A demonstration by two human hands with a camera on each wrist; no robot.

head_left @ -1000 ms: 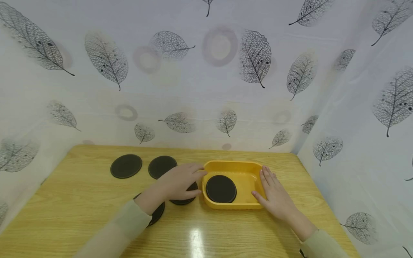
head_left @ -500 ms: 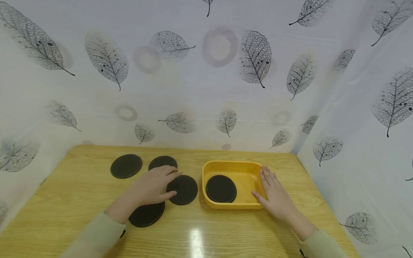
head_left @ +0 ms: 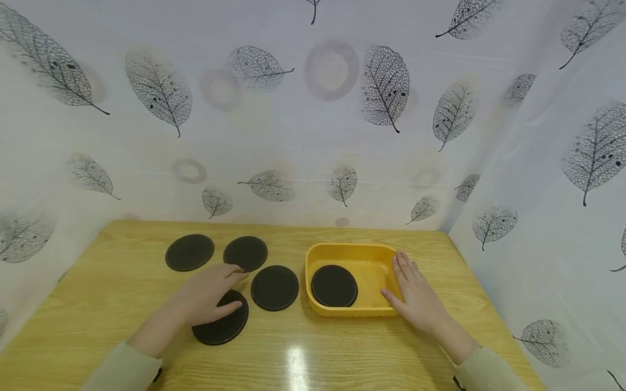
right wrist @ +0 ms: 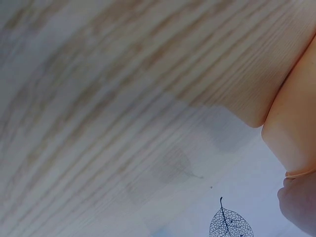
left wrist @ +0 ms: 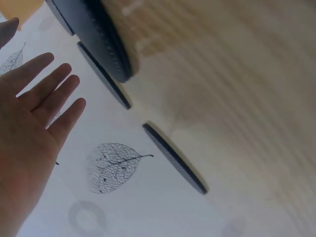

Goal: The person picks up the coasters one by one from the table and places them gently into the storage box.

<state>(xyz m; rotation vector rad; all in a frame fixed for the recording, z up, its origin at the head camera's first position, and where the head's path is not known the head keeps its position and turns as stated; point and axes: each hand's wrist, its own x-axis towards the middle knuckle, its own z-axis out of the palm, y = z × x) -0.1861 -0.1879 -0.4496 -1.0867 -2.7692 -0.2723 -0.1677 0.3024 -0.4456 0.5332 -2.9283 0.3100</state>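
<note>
My left hand (head_left: 207, 293), fingers straight and spread, hovers over a round black coaster (head_left: 224, 328) at the near left of the head view and partly covers it. In the left wrist view nothing lies in its palm. Three more black coasters lie flat farther on: one just right of the hand (head_left: 275, 288), one behind it (head_left: 245, 253), one at the back left (head_left: 189, 252). A yellow plastic tray (head_left: 349, 311) holds another coaster (head_left: 335, 286) at its left end. My right hand (head_left: 418, 301) rests on the tray's right end, fingers extended along the rim, thumb over the inside.
The wood-grain table (head_left: 342, 353) ends against a white leaf-patterned sheet (head_left: 293, 136) at the back. More of that sheet hangs along the table's right side. Stitched coaster edges (left wrist: 175, 159) show in the left wrist view.
My left hand has drawn back to the left, from the tray's left rim across the nearer coasters to above the near-left one. The right hand and tray have not moved.
</note>
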